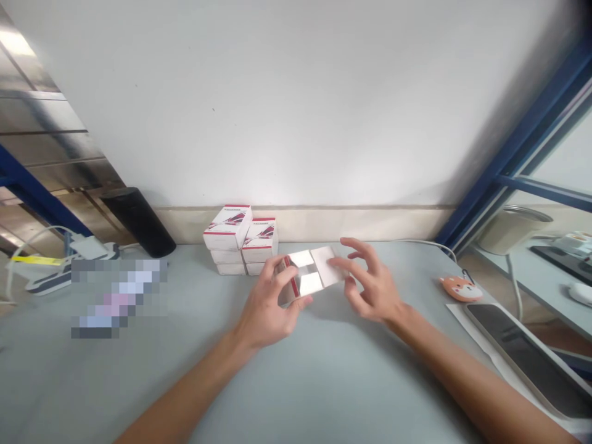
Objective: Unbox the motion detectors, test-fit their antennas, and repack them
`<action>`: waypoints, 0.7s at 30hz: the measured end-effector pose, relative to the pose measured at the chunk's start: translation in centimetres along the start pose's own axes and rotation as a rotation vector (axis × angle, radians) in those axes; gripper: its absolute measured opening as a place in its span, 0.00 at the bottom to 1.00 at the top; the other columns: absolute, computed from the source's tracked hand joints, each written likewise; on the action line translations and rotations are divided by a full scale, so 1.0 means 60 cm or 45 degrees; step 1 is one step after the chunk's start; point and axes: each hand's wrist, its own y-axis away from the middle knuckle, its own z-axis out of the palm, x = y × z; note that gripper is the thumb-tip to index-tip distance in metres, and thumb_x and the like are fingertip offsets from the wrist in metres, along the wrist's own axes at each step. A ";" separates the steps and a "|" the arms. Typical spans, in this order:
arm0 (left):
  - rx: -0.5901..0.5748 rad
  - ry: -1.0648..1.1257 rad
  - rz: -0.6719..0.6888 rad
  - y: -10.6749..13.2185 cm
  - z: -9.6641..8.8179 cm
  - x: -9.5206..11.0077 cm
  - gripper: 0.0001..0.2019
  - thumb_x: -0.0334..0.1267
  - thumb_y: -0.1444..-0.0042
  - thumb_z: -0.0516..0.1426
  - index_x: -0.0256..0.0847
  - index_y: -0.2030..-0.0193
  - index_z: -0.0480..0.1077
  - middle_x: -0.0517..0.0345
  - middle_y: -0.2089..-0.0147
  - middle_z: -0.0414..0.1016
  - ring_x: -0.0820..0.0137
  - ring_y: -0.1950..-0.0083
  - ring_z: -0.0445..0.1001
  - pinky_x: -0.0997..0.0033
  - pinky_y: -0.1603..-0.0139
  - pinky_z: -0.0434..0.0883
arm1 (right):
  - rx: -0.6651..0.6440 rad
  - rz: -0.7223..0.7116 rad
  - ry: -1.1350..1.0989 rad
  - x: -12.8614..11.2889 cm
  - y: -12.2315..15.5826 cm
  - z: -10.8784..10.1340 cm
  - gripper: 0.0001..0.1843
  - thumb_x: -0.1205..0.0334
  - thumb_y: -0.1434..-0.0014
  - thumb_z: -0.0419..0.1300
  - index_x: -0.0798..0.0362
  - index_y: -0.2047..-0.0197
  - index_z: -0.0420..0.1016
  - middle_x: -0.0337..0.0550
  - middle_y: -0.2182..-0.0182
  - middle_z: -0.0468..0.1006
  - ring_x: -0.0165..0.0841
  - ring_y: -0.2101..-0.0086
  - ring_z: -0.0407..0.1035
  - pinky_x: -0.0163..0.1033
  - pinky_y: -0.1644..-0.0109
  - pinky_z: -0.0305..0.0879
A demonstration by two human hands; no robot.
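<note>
**Slick card carton held by one firm pinch and a light touch**

A flattened white card carton with a red edge and mirror-bright, glossy panels is being held just above the table, between the hands. The left hand is pinching its near end, fingers curled over the red edge, while the right hand is spread, its fingertips barely touching the far end. With so light a contact on the right, the slick coating could slide free, and a tighter left pinch could crease the thin card along its folds (glare is washing out any print). Just beyond the hands, two short stacks of white-and-red boxes are standing close together, and a stray knuckle could topple them. Further left sits a black cylinder; right of the right hand, an orange fox-faced pouch and a dark tablet are resting on the pale grey table.
</note>
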 end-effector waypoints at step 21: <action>-0.087 -0.385 0.085 -0.002 0.000 -0.001 0.37 0.29 0.39 0.63 0.55 0.25 0.61 0.47 0.39 0.71 0.54 0.40 0.74 0.50 0.38 0.72 | -0.380 0.146 -0.342 -0.035 -0.011 0.012 0.08 0.67 0.28 0.56 0.47 0.51 0.74 0.41 0.60 0.83 0.39 0.53 0.72 0.49 0.43 0.65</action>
